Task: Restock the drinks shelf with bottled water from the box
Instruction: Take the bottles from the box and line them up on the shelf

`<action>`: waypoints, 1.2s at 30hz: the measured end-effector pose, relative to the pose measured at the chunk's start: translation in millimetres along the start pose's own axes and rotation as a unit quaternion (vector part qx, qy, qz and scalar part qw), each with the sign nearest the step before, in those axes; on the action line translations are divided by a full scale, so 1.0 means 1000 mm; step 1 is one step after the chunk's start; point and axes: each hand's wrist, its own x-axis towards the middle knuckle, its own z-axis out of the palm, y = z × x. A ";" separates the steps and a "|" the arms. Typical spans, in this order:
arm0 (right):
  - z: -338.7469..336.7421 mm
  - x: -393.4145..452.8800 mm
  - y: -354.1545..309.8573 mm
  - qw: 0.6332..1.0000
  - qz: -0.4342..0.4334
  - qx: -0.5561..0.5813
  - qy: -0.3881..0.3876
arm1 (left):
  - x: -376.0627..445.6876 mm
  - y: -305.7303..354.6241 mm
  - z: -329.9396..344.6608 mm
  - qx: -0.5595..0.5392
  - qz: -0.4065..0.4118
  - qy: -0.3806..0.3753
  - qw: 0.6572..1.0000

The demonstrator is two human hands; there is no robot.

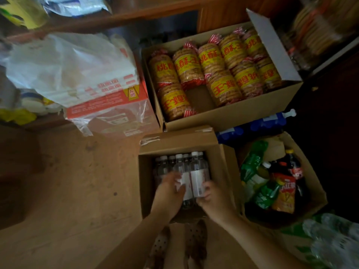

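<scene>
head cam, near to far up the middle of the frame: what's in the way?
Hands, left and right, on water bottles → water box far flap → cookie box with cookie packs → wooden shelf.

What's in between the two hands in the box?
In the head view, water bottles with white labels sit between the left hand and the right hand, inside the cardboard box. Both hands touch them.
</scene>
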 end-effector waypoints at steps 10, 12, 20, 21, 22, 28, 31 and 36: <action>0.058 0.097 0.073 0.964 0.194 0.172 -0.059 | 0.166 -0.006 0.101 -0.040 -0.128 -0.081 0.988; 0.065 0.112 0.083 0.960 0.202 0.184 -0.068 | 0.181 -0.005 0.115 0.058 -0.108 -0.053 0.991; 0.107 0.127 0.101 0.964 0.219 0.151 0.006 | 0.209 -0.013 0.141 0.117 -0.101 -0.051 0.987; 0.107 0.125 0.102 0.966 0.214 0.145 0.016 | 0.209 -0.013 0.141 0.111 -0.105 -0.043 0.987; 0.106 0.124 0.104 0.966 0.212 0.144 0.025 | 0.207 -0.013 0.138 0.110 -0.102 -0.041 0.988; 0.093 0.090 0.072 0.971 0.224 0.067 0.043 | 0.174 0.000 0.106 -0.053 -0.053 -0.051 0.996; 0.085 0.065 0.054 0.972 0.207 0.104 0.030 | 0.144 0.014 0.069 -0.180 -0.075 -0.098 0.976; 0.036 0.008 0.031 0.934 0.150 0.324 -0.026 | 0.078 0.062 0.008 -0.200 -0.042 -0.181 0.962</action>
